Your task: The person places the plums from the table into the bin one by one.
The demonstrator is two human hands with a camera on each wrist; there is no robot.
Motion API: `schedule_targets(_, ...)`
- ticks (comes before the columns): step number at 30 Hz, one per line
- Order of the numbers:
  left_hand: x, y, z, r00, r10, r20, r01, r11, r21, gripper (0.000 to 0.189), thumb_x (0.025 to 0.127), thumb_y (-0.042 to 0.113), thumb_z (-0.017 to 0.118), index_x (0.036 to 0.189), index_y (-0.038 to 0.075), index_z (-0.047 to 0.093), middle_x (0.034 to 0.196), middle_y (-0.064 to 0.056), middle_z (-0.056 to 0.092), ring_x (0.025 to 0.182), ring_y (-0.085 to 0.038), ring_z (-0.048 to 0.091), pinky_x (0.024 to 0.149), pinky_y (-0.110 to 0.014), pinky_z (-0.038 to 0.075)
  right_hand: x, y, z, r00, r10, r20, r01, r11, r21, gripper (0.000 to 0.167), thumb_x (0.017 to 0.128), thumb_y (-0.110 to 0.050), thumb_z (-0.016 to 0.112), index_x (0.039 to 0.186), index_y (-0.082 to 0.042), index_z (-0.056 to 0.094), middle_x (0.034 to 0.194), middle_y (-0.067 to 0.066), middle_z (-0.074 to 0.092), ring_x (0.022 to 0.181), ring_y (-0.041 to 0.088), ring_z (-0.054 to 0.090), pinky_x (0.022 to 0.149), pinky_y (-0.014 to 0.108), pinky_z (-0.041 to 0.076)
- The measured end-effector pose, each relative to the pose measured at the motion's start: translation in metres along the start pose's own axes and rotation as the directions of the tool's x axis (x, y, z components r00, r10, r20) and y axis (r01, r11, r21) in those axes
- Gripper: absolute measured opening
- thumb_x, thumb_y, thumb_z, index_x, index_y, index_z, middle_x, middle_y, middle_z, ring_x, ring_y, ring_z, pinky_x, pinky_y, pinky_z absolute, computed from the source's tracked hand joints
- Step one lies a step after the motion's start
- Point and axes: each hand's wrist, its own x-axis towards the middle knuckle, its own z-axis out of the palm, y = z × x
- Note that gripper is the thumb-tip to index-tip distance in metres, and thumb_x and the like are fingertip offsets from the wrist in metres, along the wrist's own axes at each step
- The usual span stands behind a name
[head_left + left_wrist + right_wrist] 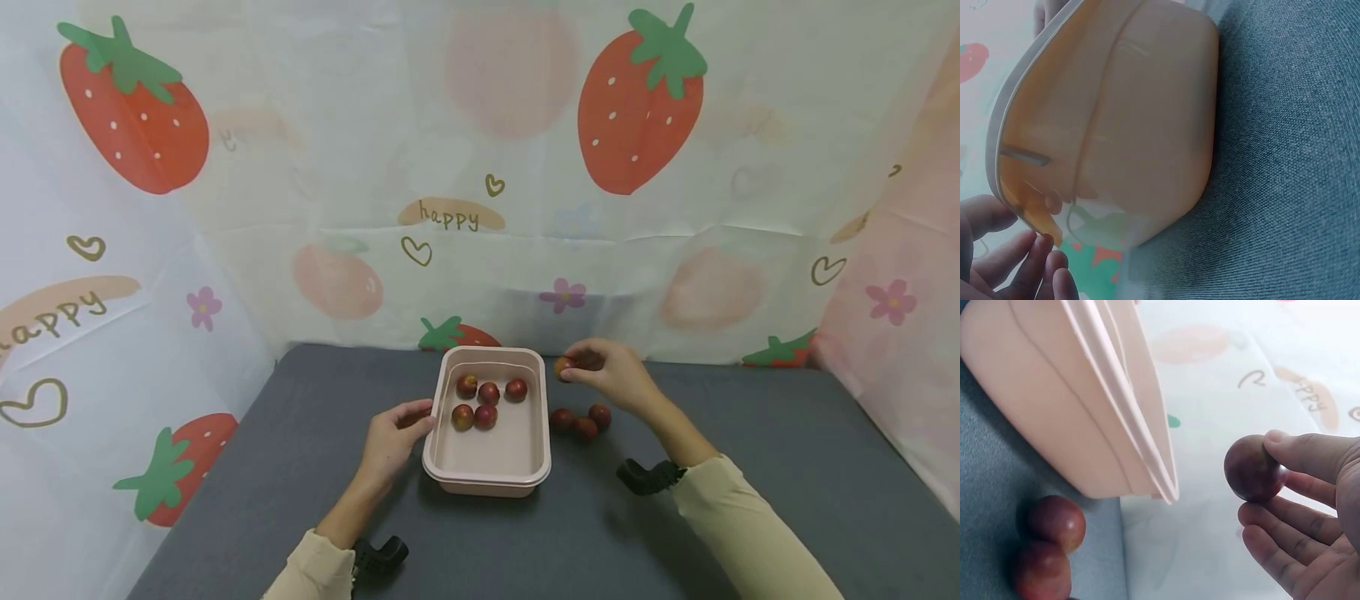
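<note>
A pale pink plastic container point(491, 458) stands upright with several dark red plums point(486, 417) inside, gathered in its far half. At its left side my left hand point(390, 442) rests with relaxed fingers, fingertips right at the rim in the left wrist view. My right hand point(611, 375) holds one plum point(1252, 469) between thumb and fingertips. That plum is raised beside the container's far right corner, outside the rim. Below this hand, several loose plums point(585, 428) lie close together on the table, right of the container.
The grey cloth-covered table point(300, 467) runs back to a fabric backdrop point(525, 275) printed with strawberries. More of this fabric hangs along the left and right sides. A black wrist strap mount point(648, 477) sits on each forearm.
</note>
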Motion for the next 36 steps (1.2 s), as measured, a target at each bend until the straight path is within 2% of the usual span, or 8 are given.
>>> schedule_targets(5,0.001,-0.001,0.000,1.000,-0.002,0.002,0.002,1.000,-0.005,0.030,0.089,0.010,0.068,0.117,0.002,0.069,0.115,-0.016,0.070,0.101,-0.018,0.063,0.082,-0.023,0.052,0.006,-0.004,0.004,1.000,-0.017,0.008,0.017,1.000,-0.001,0.030,0.084,-0.017,0.076,0.107,-0.001,0.069,0.099,0.015,0.073,0.088,0.026,0.071,0.078,0.040,0.057)
schedule_targets(12,0.001,-0.002,0.001,1.000,-0.005,0.007,0.005,1.000,0.020,0.030,0.089,0.011,0.067,0.118,0.002,0.068,0.115,-0.016,0.069,0.102,-0.021,0.062,0.084,-0.027,0.052,0.012,-0.006,0.011,0.999,-0.026,0.023,0.027,0.999,-0.021,0.028,0.084,-0.019,0.076,0.107,-0.003,0.070,0.099,0.013,0.073,0.087,0.024,0.071,0.079,0.040,0.057)
schedule_targets(21,-0.002,0.002,0.000,1.000,0.004,0.020,-0.004,1.000,0.006,0.032,0.090,0.012,0.068,0.120,-0.001,0.067,0.118,-0.019,0.068,0.104,-0.022,0.062,0.086,-0.030,0.052,0.017,-0.011,0.021,0.998,-0.029,0.054,0.029,1.000,-0.010,0.030,0.084,-0.019,0.076,0.107,-0.002,0.069,0.101,0.014,0.073,0.090,0.024,0.071,0.081,0.039,0.057)
schedule_targets(30,-0.002,0.004,0.000,1.000,-0.005,0.015,0.005,1.000,-0.001,0.032,0.090,0.011,0.068,0.120,-0.001,0.067,0.118,-0.018,0.068,0.102,-0.020,0.061,0.082,-0.024,0.050,0.023,-0.014,0.030,0.995,-0.047,0.083,0.048,0.999,-0.009,0.031,0.083,-0.015,0.076,0.108,0.001,0.068,0.103,0.017,0.072,0.091,0.027,0.071,0.081,0.038,0.057)
schedule_targets(36,-0.001,0.002,-0.001,1.000,-0.005,0.013,0.005,1.000,0.005,0.031,0.089,0.010,0.067,0.119,0.000,0.067,0.117,-0.018,0.069,0.102,-0.021,0.061,0.083,-0.025,0.050,0.026,-0.017,0.037,0.992,-0.051,0.115,0.054,0.998,-0.017,0.030,0.084,-0.016,0.076,0.108,-0.001,0.070,0.102,0.015,0.071,0.090,0.025,0.070,0.081,0.038,0.057)
